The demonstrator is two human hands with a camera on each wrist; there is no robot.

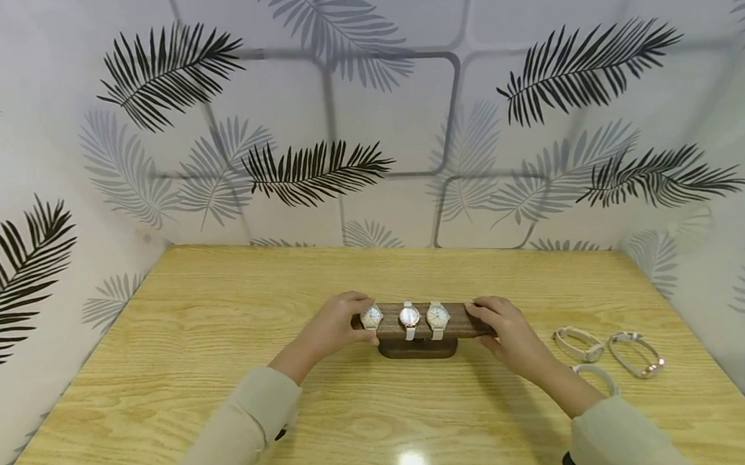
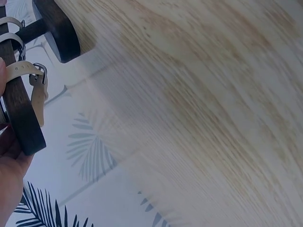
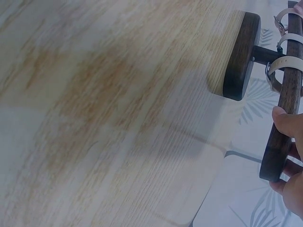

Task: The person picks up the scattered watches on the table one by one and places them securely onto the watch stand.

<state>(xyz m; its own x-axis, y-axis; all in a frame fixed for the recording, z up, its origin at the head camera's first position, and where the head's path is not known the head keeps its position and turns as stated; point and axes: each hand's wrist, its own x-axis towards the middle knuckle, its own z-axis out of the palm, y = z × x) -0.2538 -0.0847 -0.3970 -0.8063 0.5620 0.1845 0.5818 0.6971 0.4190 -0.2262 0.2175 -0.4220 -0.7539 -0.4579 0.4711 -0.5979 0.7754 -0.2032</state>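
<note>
A dark wooden watch stand (image 1: 461,318), a bar on a short post and rounded base (image 1: 418,349), stands on the table. Three pale-strapped watches circle its bar: a left one (image 1: 371,317), a middle one (image 1: 409,317) and a right one (image 1: 437,317). My left hand (image 1: 334,327) grips the bar's left end beside the left watch. At the opposite end my right hand (image 1: 516,334) holds the bar, thumb below and fingers over it. In the left wrist view a cream strap (image 2: 38,104) hangs buckled under the bar. The right wrist view shows fingers round the bar (image 3: 278,132).
Three loose watches lie on the table right of my right hand: a cream one (image 1: 593,353), a white-strapped one (image 1: 601,373) and one with a rose-gold case (image 1: 652,370). A leaf-patterned backdrop (image 1: 384,210) rises behind the wood-grain table (image 1: 272,283).
</note>
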